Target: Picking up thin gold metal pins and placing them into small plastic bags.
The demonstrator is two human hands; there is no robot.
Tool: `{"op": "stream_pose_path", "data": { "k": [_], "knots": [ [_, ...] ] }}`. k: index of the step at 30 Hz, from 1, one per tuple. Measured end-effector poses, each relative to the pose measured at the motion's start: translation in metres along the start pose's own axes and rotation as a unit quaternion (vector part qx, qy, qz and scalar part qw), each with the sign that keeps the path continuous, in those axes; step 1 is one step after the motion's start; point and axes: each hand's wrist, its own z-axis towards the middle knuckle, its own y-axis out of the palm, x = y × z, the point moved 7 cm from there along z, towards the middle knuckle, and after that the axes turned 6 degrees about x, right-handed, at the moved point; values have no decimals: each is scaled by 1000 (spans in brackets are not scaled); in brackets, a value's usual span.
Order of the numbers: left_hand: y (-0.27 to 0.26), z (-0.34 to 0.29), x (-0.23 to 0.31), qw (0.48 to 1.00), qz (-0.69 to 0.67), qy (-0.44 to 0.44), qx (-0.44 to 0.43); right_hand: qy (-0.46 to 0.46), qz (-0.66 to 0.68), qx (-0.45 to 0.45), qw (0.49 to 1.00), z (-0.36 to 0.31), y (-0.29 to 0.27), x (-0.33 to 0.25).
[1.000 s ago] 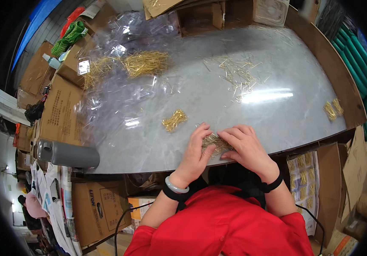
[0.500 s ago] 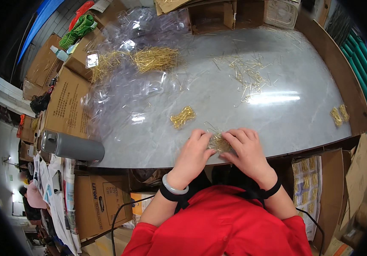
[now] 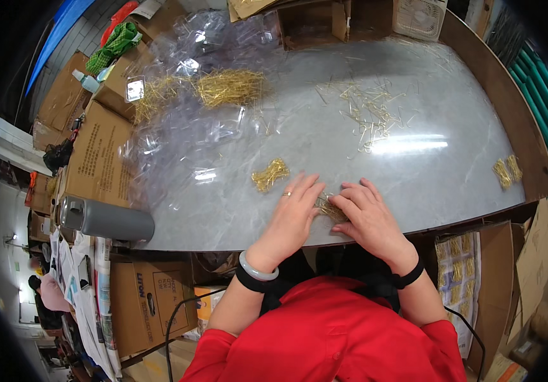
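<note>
Clock centre: a small, loose bundle of thin gold-coloured wire pieces (image 3: 332,209), lying on the grey marbled tabletop (image 3: 223,216) near its front edge, between two bare hands; twelve o'clock points to the far edge.

Left hand (image 3: 291,216): at nine o'clock, one ring worn; fingers extended, only slightly parted, tips reaching past the bundle. Thumb side beside the bundle; contact cannot be told.

Right hand (image 3: 372,221): toward three o'clock; fingers bent, partly closed over the bundle's right part, thumb opposite, wire held between.

Second small gold wire bundle (image 3: 269,174): ten o'clock, just beyond the left hand.

Large heap of gold wire (image 3: 230,88): eleven o'clock, beside clear plastic packaging pieces (image 3: 181,146), spread at ten.

Loose gold wire hooks (image 3: 372,118): one o'clock, scattered.

Pair of gold wire bundles (image 3: 507,172): toward three o'clock, side by side near the tabletop's right edge.

Dark grey cylindrical bottle (image 3: 118,223): nine o'clock, on its side.

White square fan (image 3: 418,20): one o'clock, far edge.
</note>
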Motion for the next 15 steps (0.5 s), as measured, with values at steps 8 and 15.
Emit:
{"op": "stream_pose_path", "data": {
  "k": [8,15],
  "knots": [
    [25,-19,12,999,27,-23,-37,-3,10,45,999,-1,-1,-2],
    [32,-32,28,990,-131,-60,10,-8,23,69,997,-1,-8,-4]
  ]
}}
